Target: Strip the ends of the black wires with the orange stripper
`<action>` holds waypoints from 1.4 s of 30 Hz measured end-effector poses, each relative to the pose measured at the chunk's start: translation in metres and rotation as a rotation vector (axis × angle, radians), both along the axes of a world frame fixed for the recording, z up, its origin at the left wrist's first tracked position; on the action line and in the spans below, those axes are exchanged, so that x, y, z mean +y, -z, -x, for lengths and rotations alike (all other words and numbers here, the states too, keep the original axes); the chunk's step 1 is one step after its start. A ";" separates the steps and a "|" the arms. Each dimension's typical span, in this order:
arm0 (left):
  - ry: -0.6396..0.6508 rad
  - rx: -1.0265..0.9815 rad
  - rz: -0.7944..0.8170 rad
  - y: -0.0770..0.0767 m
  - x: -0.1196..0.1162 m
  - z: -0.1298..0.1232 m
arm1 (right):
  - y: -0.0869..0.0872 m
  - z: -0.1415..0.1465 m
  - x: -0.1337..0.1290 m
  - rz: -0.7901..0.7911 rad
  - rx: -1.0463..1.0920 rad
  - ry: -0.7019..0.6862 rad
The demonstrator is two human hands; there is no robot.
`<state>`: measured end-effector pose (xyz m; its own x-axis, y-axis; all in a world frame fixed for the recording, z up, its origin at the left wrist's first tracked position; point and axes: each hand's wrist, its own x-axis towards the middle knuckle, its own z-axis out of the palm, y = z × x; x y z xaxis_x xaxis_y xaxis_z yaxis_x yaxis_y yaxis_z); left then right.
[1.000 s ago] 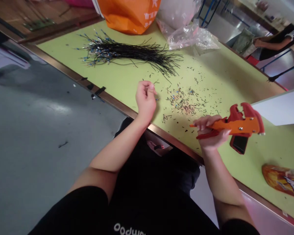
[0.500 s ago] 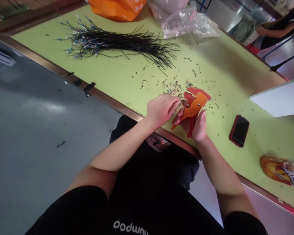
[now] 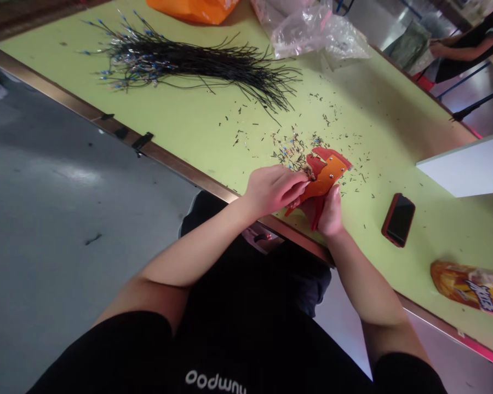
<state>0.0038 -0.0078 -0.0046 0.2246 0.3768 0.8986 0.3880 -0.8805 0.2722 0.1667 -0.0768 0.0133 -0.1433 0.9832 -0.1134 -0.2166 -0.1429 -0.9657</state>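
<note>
My right hand [image 3: 327,214] grips an orange and red wire stripper [image 3: 325,178], whose jaws point away from me over the table. My left hand [image 3: 273,190] sits against the tool's jaw end, its fingers pinched together. A thin black wire [image 3: 310,174] seems to run from those fingers into the jaws, though it is mostly hidden. Just beyond the hands lie scattered wire scraps [image 3: 293,156] with some blue bits among them. Farther up the yellow-green table [image 3: 213,131] lies a long bundle of black wires [image 3: 197,63] with blue-tipped ends.
A black phone in a red case [image 3: 398,220] and a snack bag [image 3: 470,287] lie to the right. An orange bag [image 3: 193,8] and clear plastic [image 3: 312,33] sit at the far edge. A person [image 3: 464,52] sits beyond the table. The grey floor lies left.
The wire stripper has moved left and down onto the table above the scraps, uncovering the phone. My left hand has moved right to its jaws. The view has shifted slightly.
</note>
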 end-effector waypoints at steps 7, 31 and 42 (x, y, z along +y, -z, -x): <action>0.034 -0.019 -0.057 -0.002 0.000 0.000 | 0.003 0.003 0.003 -0.038 -0.040 0.073; 0.143 0.033 -0.006 0.002 -0.002 0.007 | -0.001 0.007 -0.003 -0.007 0.020 0.030; 0.054 -0.124 0.281 -0.007 -0.001 0.008 | -0.022 -0.001 0.005 0.076 0.172 0.024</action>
